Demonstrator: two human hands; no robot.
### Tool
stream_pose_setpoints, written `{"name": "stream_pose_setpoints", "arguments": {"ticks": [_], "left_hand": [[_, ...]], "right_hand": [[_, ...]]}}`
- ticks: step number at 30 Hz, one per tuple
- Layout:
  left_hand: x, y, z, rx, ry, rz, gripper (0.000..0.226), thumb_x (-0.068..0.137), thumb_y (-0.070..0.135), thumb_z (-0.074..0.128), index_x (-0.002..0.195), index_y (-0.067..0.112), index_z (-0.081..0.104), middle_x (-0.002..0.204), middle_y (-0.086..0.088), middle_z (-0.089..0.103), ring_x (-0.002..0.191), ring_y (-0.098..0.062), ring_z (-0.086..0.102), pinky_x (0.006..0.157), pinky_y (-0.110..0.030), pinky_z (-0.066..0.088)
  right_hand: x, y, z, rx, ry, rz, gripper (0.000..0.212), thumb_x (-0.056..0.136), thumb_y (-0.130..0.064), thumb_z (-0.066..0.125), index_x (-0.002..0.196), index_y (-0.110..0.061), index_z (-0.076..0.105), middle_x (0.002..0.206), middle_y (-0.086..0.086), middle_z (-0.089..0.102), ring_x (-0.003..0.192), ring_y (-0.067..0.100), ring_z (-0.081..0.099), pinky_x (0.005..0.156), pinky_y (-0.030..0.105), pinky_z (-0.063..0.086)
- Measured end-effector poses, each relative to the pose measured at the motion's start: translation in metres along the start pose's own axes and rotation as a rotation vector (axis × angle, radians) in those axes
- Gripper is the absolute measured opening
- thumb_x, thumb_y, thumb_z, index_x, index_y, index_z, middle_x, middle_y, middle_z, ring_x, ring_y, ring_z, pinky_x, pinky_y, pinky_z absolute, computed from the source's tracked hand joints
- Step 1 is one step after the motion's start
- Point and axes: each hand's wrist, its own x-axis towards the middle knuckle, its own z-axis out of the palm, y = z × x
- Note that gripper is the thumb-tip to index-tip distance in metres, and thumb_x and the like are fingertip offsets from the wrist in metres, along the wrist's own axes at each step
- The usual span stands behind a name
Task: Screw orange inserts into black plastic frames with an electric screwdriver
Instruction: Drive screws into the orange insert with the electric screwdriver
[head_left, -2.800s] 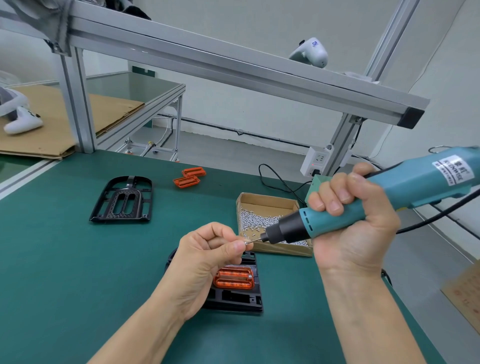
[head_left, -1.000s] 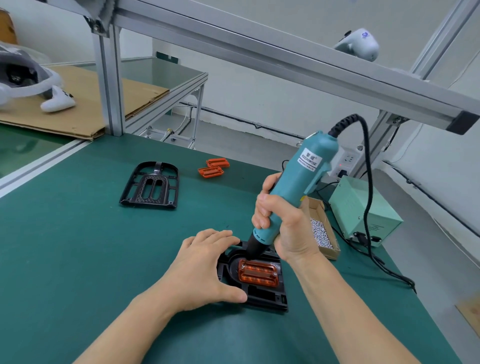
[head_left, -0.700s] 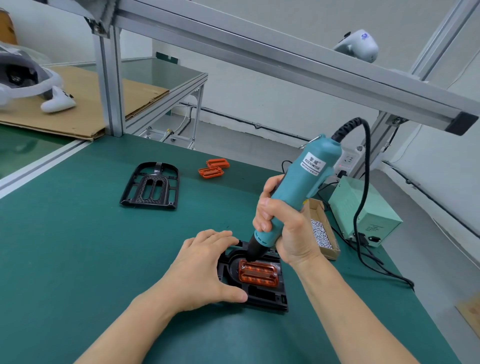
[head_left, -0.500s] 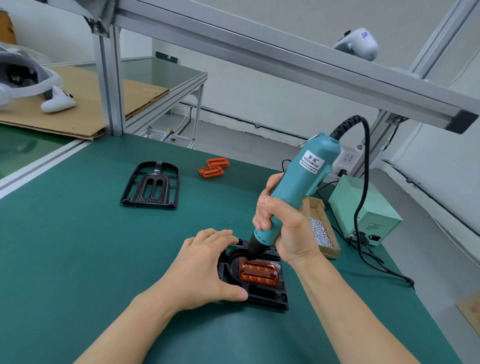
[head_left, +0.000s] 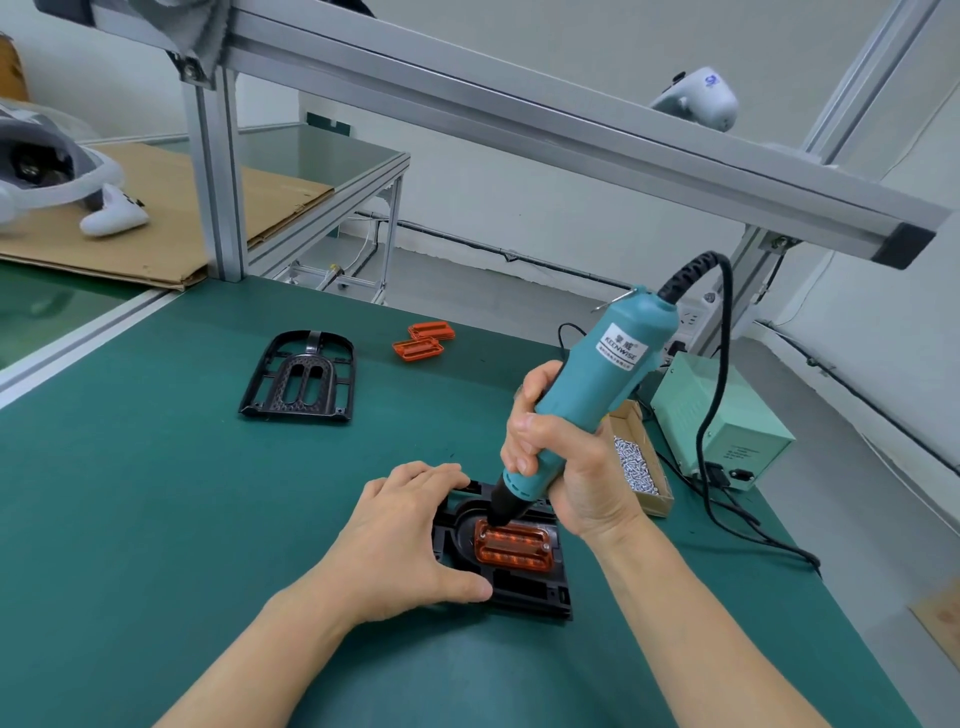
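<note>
We see open green bench (head_left: 130, 493) to the left of the near black frame (head_left: 524, 587). Farther back lie a second black frame (head_left: 301, 376) and two spare orange inserts (head_left: 423, 340). On the right, the screw box (head_left: 641, 467), power supply (head_left: 722, 421) and trailing cable (head_left: 727, 525) crowd the edge. An aluminium beam (head_left: 519, 109) crosses overhead.

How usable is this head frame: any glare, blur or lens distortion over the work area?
Head view: sharp and evenly lit; the orange insert glows but stays readable, the screwdriver label is legible; wide-angle bending shows on the overhead aluminium beam; the right hand casts only a soft shadow.
</note>
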Motion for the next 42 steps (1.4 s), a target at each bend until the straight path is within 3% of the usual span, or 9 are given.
{"name": "stream_pose_setpoints", "arguments": {"ticks": [4, 8, 16, 22, 24, 30, 34, 38, 42], "left_hand": [[-0.001, -0.001, 0.001, -0.019, -0.026, -0.069, 0.103, 0.049, 0.068, 0.071, 0.139, 0.044, 0.027, 0.129, 0.020, 0.026, 0.110, -0.007, 0.019, 0.098, -0.021, 0.025], [-0.001, -0.002, 0.000, -0.016, -0.038, -0.083, 0.104, 0.045, 0.072, 0.066, 0.138, 0.045, 0.027, 0.128, 0.020, 0.027, 0.110, -0.008, 0.021, 0.096, -0.022, 0.027], [-0.001, -0.003, -0.001, -0.017, -0.055, -0.102, 0.109, 0.042, 0.075, 0.063, 0.140, 0.045, 0.026, 0.137, 0.018, 0.030, 0.122, -0.013, 0.023, 0.105, -0.029, 0.030], [-0.001, -0.002, -0.001, -0.008, -0.055, -0.109, 0.108, 0.042, 0.075, 0.063, 0.140, 0.046, 0.025, 0.138, 0.017, 0.030, 0.125, -0.015, 0.022, 0.106, -0.030, 0.029], [0.000, -0.002, -0.001, -0.005, -0.055, -0.111, 0.108, 0.042, 0.075, 0.063, 0.140, 0.046, 0.026, 0.138, 0.017, 0.030, 0.126, -0.016, 0.023, 0.106, -0.031, 0.030], [-0.001, 0.000, -0.002, 0.006, -0.045, -0.105, 0.108, 0.041, 0.075, 0.061, 0.139, 0.045, 0.028, 0.138, 0.016, 0.032, 0.126, -0.017, 0.024, 0.107, -0.032, 0.029], [-0.001, 0.000, -0.003, -0.001, -0.047, -0.109, 0.106, 0.044, 0.073, 0.065, 0.139, 0.045, 0.028, 0.139, 0.015, 0.031, 0.127, -0.018, 0.023, 0.107, -0.034, 0.030], [-0.002, 0.000, -0.002, 0.010, -0.048, -0.110, 0.102, 0.050, 0.069, 0.070, 0.139, 0.044, 0.027, 0.141, 0.014, 0.031, 0.130, -0.020, 0.022, 0.108, -0.034, 0.027], [-0.002, -0.001, -0.002, 0.018, -0.040, -0.111, 0.101, 0.051, 0.068, 0.072, 0.139, 0.044, 0.028, 0.142, 0.013, 0.031, 0.131, -0.020, 0.021, 0.109, -0.035, 0.026]], "right_hand": [[-0.003, -0.001, -0.003, 0.056, 0.127, -0.007, 0.022, 0.067, -0.011, 0.067, 0.083, -0.020, 0.055, 0.056, 0.000, 0.043, 0.042, 0.014, 0.039, 0.051, 0.026, 0.042], [-0.005, -0.012, -0.018, 0.171, 0.327, -0.045, 0.021, 0.075, -0.004, 0.062, 0.083, -0.020, 0.052, 0.057, -0.003, 0.043, 0.045, 0.011, 0.041, 0.049, 0.024, 0.043], [-0.027, -0.057, -0.077, 0.055, 0.691, -0.125, 0.022, 0.084, -0.015, 0.068, 0.075, -0.022, 0.050, 0.055, -0.005, 0.047, 0.044, 0.009, 0.043, 0.047, 0.020, 0.042], [-0.059, -0.080, -0.124, -0.211, 0.972, 0.185, 0.038, 0.083, -0.055, 0.065, 0.085, -0.020, 0.050, 0.063, -0.002, 0.052, 0.048, 0.011, 0.049, 0.051, 0.027, 0.045], [-0.069, -0.080, -0.136, -0.345, 0.975, 0.335, 0.043, 0.085, -0.060, 0.058, 0.091, -0.019, 0.050, 0.072, 0.001, 0.053, 0.054, 0.015, 0.051, 0.056, 0.032, 0.047], [-0.092, -0.064, -0.156, -0.683, 0.808, 0.689, 0.046, 0.093, -0.049, 0.055, 0.105, -0.006, 0.046, 0.082, 0.010, 0.052, 0.063, 0.021, 0.052, 0.058, 0.035, 0.050], [-0.096, -0.046, -0.160, -1.052, 0.678, 0.859, 0.051, 0.095, -0.051, 0.050, 0.111, -0.004, 0.042, 0.090, 0.013, 0.056, 0.075, 0.027, 0.058, 0.072, 0.042, 0.053], [-0.088, -0.033, -0.160, -1.379, 0.556, 0.954, 0.054, 0.097, -0.056, 0.043, 0.113, -0.004, 0.040, 0.081, 0.004, 0.051, 0.075, 0.024, 0.055, 0.057, 0.034, 0.037], [-0.081, -0.023, -0.162, -1.624, 0.553, 0.964, 0.058, 0.094, -0.061, 0.045, 0.115, -0.007, 0.039, 0.097, 0.007, 0.054, 0.086, 0.027, 0.054, 0.066, 0.033, 0.040]]}}
